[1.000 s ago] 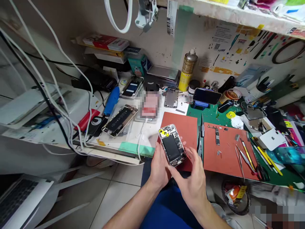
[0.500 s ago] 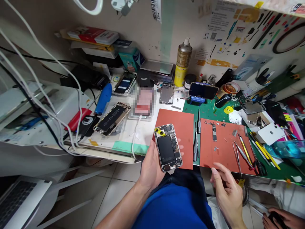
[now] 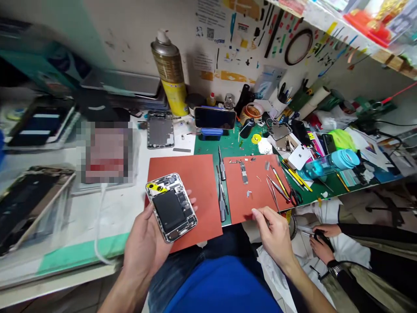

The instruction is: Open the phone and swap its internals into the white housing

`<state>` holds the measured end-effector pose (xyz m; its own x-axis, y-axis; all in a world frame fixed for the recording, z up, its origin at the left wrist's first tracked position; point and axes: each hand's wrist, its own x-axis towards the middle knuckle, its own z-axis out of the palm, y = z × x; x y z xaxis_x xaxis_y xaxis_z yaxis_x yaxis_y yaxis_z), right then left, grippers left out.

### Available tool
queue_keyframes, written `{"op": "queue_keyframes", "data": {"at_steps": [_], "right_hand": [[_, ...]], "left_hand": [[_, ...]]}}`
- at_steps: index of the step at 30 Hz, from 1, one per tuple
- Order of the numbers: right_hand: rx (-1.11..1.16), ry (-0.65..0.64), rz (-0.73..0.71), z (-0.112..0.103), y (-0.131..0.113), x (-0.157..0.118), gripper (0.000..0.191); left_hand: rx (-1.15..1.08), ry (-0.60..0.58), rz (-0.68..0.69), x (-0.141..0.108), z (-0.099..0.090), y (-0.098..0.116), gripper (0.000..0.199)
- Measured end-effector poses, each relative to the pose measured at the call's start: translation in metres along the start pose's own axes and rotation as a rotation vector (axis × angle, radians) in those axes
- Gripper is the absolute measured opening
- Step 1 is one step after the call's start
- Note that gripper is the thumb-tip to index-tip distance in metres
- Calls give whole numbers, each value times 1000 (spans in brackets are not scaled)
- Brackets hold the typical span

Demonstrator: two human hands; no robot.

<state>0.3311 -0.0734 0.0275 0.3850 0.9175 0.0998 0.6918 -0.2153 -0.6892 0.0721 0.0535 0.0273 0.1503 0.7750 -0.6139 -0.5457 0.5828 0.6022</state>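
My left hand (image 3: 146, 239) holds an opened smartphone (image 3: 171, 208) from below, thumb at its left edge and fingertips showing past the right. The phone lies tilted with its inside up: a black battery, circuit parts, and yellow pieces by the camera rings. Below it is the left red-brown mat (image 3: 205, 174). At the front edge of the right red-brown mat (image 3: 234, 204), my right hand (image 3: 275, 234) is curled, thumb against the index finger, with nothing visible in it. On that mat lie a narrow logic board (image 3: 244, 173), a small metal piece (image 3: 249, 194) and tweezers (image 3: 272, 191).
Screwdrivers (image 3: 222, 204) lie between the mats. Behind stand a spray can (image 3: 172, 78) and a propped phone (image 3: 215, 118). Scissors (image 3: 296, 198) and a blue bottle (image 3: 332, 164) are to the right. Another opened phone (image 3: 32, 204) lies left. Another person's hands (image 3: 322, 243) are at lower right.
The view has swung right, bringing more of the right bench and the other person into sight. The smartphone stays in my left hand. My right thumb and index finger have come together.
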Motion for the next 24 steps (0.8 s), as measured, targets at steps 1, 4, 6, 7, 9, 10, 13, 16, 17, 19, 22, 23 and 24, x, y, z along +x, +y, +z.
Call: {"op": "queue_keyframes", "data": {"at_steps": [1, 4, 6, 7, 9, 10, 13, 16, 17, 19, 22, 23, 24], "right_hand": [[-30, 34, 28, -2, 4, 3, 35], [-188, 169, 64, -10, 19, 14, 34], [-303, 202, 66, -15, 29, 20, 38], [-341, 199, 72, -18, 33, 23, 40], [-388, 197, 88, -23, 41, 29, 41], [-406, 205, 96, -26, 45, 32, 41], [-462, 228, 112, -36, 57, 44, 40], [-502, 223, 125, -46, 68, 56, 38], [-511, 221, 132, -49, 70, 60, 37], [-527, 223, 153, -55, 75, 66, 36], [-545, 238, 196, -64, 80, 71, 35], [-545, 243, 210, -67, 80, 71, 35], [-539, 247, 223, -69, 80, 71, 35]], "left_hand": [[6, -2, 0, 1, 0, 0, 59], [9, 4, -7, 4, 0, 1, 57], [-1, 2, -6, 5, 0, 0, 56], [-5, -2, -5, 6, 0, 0, 56], [-13, -3, -8, 6, 0, 0, 56], [-19, 3, -15, 7, 0, 0, 56], [-32, 32, -33, 7, 0, 1, 55], [-10, 56, -47, 7, 1, 3, 55], [2, 65, -54, 7, 1, 4, 56], [22, 81, -66, 7, 1, 5, 57], [59, 80, -57, 9, 1, 5, 58], [70, 79, -53, 9, 2, 6, 58], [78, 87, -54, 9, 3, 6, 58]]}}
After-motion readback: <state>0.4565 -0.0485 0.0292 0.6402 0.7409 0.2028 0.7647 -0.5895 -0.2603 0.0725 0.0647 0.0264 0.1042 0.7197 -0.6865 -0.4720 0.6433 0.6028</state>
